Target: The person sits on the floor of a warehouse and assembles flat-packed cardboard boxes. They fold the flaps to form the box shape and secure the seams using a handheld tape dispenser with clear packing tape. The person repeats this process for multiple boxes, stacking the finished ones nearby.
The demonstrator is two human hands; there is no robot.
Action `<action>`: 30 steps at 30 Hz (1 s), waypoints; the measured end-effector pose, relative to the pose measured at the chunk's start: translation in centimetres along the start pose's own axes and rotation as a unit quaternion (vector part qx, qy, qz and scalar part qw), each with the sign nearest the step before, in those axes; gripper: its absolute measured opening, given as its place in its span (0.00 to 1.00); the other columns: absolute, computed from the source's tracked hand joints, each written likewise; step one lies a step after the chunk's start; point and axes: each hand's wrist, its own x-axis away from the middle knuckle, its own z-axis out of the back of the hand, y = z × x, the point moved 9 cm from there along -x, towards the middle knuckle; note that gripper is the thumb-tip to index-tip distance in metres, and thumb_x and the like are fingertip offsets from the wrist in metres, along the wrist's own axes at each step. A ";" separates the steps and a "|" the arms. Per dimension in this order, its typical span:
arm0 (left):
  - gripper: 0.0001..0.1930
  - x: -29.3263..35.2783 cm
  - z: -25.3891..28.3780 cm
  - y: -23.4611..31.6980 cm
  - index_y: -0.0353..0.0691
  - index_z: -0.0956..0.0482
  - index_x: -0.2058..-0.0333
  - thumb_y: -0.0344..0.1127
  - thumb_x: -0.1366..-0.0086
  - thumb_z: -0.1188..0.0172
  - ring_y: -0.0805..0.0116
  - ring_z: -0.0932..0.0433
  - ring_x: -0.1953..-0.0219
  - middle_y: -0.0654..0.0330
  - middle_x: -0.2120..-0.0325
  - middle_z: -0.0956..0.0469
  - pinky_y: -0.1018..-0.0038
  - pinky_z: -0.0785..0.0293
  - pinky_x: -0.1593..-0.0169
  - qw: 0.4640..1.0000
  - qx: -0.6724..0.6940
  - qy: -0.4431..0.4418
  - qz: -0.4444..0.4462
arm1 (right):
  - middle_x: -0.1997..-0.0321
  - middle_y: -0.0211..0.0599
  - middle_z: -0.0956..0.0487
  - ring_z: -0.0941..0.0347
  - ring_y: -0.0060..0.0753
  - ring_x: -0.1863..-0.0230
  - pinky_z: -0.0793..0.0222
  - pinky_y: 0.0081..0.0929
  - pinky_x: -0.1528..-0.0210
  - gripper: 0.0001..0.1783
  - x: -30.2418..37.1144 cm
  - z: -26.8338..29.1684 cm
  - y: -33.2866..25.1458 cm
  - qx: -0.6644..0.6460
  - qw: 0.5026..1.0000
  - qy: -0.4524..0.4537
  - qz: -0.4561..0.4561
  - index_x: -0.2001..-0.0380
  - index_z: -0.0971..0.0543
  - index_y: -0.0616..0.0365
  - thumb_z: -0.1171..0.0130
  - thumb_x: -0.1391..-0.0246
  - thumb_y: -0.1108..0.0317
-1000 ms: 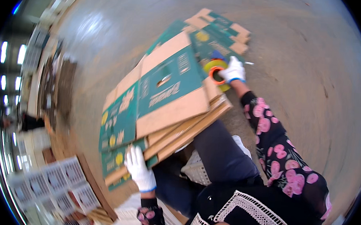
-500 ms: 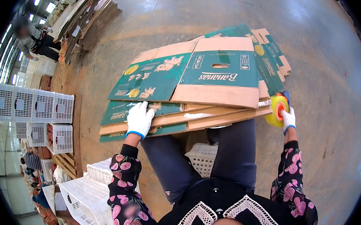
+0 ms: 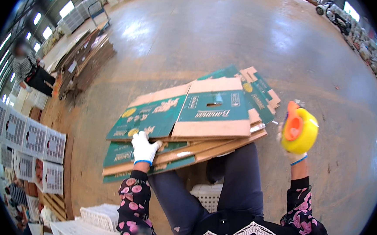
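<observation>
Head view — left hand (image 3: 144,149) lies thumb-spread on green flattened cartons (image 3: 212,119), mid-frame; steady pressure there should stop the layers sliding. Right hand (image 3: 297,157), partly hidden, grips the yellow tape roll (image 3: 308,132), right of frame — best kept firm.

the head camera, left unit of a head-worn fisheye pair, was set above and behind the grip and faced down and forward. the right hand (image 3: 298,158), gripping the tape dispenser (image 3: 305,131), lay at near range. coverage ran from the lace collar (image 3: 255,228), behind the grip and nearer the lens, to distant floor (image 3: 229,37) beyond it.
</observation>
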 end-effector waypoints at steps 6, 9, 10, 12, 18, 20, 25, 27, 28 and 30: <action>0.38 0.3 3.5 1.9 0.40 0.27 0.41 0.39 0.51 0.22 0.39 0.29 0.41 0.45 0.45 0.29 0.52 0.27 0.38 0.991 -0.009 0.072 -0.114 | 0.40 0.45 0.21 0.26 0.53 0.37 0.26 0.54 0.39 0.29 4.7 -19.4 -4.0 -0.405 0.883 -0.142 -0.191 0.37 0.26 0.54 0.46 0.30 0.45; 0.31 1.2 2.6 4.4 0.40 0.27 0.41 0.34 0.44 0.31 0.43 0.28 0.40 0.46 0.43 0.28 0.55 0.26 0.39 0.936 -0.144 0.089 -0.310 | 0.41 0.47 0.20 0.26 0.57 0.37 0.26 0.56 0.38 0.31 5.4 -21.9 -2.8 -0.429 0.863 -0.172 -0.202 0.35 0.27 0.54 0.44 0.31 0.45; 0.28 1.1 2.1 5.2 0.41 0.27 0.40 0.33 0.41 0.36 0.45 0.28 0.40 0.48 0.43 0.27 0.56 0.25 0.41 0.921 -0.169 0.096 -0.339 | 0.41 0.48 0.20 0.26 0.58 0.37 0.26 0.56 0.38 0.31 5.6 -22.5 -2.8 -0.525 0.794 -0.176 -0.251 0.35 0.27 0.53 0.44 0.32 0.45; 0.24 1.2 2.1 7.1 0.41 0.27 0.41 0.32 0.37 0.43 0.50 0.27 0.40 0.51 0.44 0.25 0.60 0.23 0.45 0.896 -0.200 0.079 -0.388 | 0.36 0.51 0.24 0.28 0.57 0.36 0.26 0.56 0.36 0.32 6.3 -21.5 -2.0 -0.530 0.787 -0.176 -0.263 0.32 0.28 0.52 0.43 0.31 0.46; 0.17 -0.5 2.6 9.5 0.45 0.24 0.53 0.31 0.43 0.38 0.59 0.22 0.56 0.61 0.61 0.23 0.65 0.21 0.57 0.905 -0.141 0.065 -0.396 | 0.28 0.46 0.28 0.35 0.54 0.28 0.29 0.50 0.33 0.30 6.1 -20.9 0.5 -0.684 0.648 -0.158 -0.296 0.30 0.29 0.52 0.44 0.31 0.55; 0.11 -0.4 0.3 9.5 0.48 0.24 0.56 0.34 0.39 0.42 0.64 0.21 0.66 0.63 0.66 0.26 0.68 0.21 0.65 0.896 -0.161 0.094 -0.402 | 0.27 0.46 0.29 0.33 0.47 0.28 0.29 0.45 0.32 0.26 5.4 -19.3 -0.3 -0.654 0.722 -0.132 -0.183 0.32 0.27 0.53 0.44 0.31 0.59; 0.10 -0.5 2.8 13.1 0.50 0.24 0.59 0.35 0.40 0.41 0.66 0.21 0.67 0.66 0.68 0.25 0.67 0.22 0.69 0.887 -0.199 0.148 -0.389 | 0.29 0.47 0.27 0.31 0.51 0.31 0.31 0.48 0.31 0.26 3.0 -17.4 0.8 -0.632 0.753 -0.157 -0.097 0.33 0.26 0.53 0.43 0.32 0.61; 0.07 0.5 6.5 14.5 0.50 0.24 0.62 0.35 0.39 0.41 0.64 0.20 0.70 0.65 0.73 0.25 0.66 0.22 0.69 0.891 -0.188 0.168 -0.377 | 0.30 0.47 0.26 0.30 0.52 0.33 0.31 0.48 0.32 0.26 2.9 -19.1 0.3 -0.613 0.759 -0.169 -0.139 0.33 0.26 0.53 0.40 0.33 0.63; 0.06 1.5 7.8 15.9 0.50 0.24 0.62 0.35 0.39 0.41 0.64 0.20 0.71 0.65 0.74 0.25 0.66 0.22 0.70 0.893 -0.175 0.160 -0.383 | 0.31 0.47 0.26 0.30 0.52 0.34 0.31 0.48 0.32 0.26 3.6 -19.3 0.0 -0.611 0.768 -0.105 -0.159 0.33 0.26 0.53 0.43 0.31 0.59; 0.05 4.3 11.5 18.4 0.49 0.24 0.63 0.36 0.37 0.41 0.62 0.19 0.72 0.63 0.77 0.25 0.66 0.22 0.70 0.896 -0.174 0.141 -0.382 | 0.31 0.47 0.26 0.31 0.52 0.33 0.32 0.48 0.32 0.26 3.9 -18.8 -1.4 -0.565 0.805 -0.141 -0.112 0.33 0.27 0.54 0.45 0.30 0.57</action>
